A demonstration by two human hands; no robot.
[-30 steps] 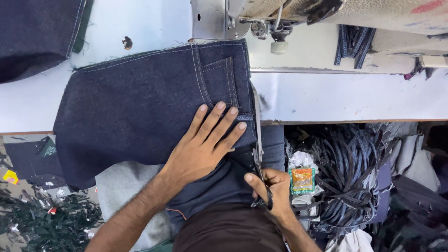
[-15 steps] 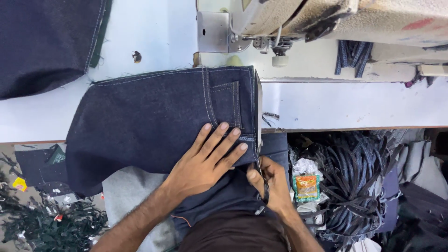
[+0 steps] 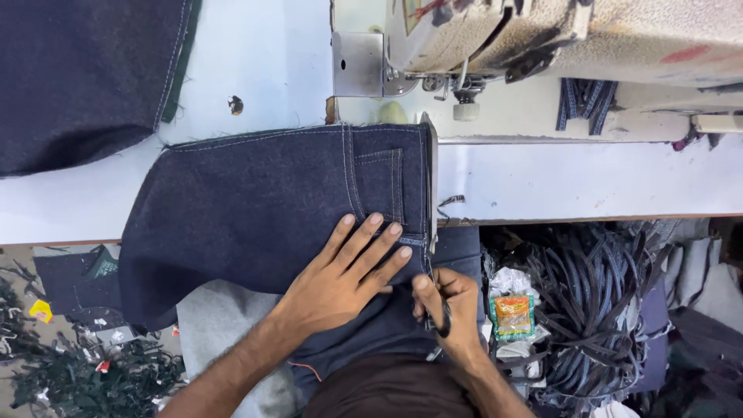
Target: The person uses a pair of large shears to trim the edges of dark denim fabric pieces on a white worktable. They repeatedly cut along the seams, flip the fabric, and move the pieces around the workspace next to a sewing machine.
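A dark blue denim garment piece (image 3: pixel 255 209) with pale stitching and a small pocket lies across the white sewing table (image 3: pixel 573 178) and hangs off its front edge. My left hand (image 3: pixel 348 271) presses flat on the denim near the pocket, fingers spread. My right hand (image 3: pixel 449 306) is just right of it, at the garment's right edge below the table edge. Its fingers are closed on small black-handled scissors (image 3: pixel 444 317). The blades are hidden against the fabric.
A beige sewing machine (image 3: pixel 557 39) stands at the back right, its needle area behind the denim. Another dark denim piece (image 3: pixel 77 77) lies at the back left. Below the table are a heap of dark strips (image 3: pixel 604 310), a small orange packet (image 3: pixel 511 313) and fabric scraps (image 3: pixel 70 371).
The view has shifted, so the denim and machine sit lower in the frame. My left hand stays flat on the fabric. My right hand has moved slightly up along the garment's edge.
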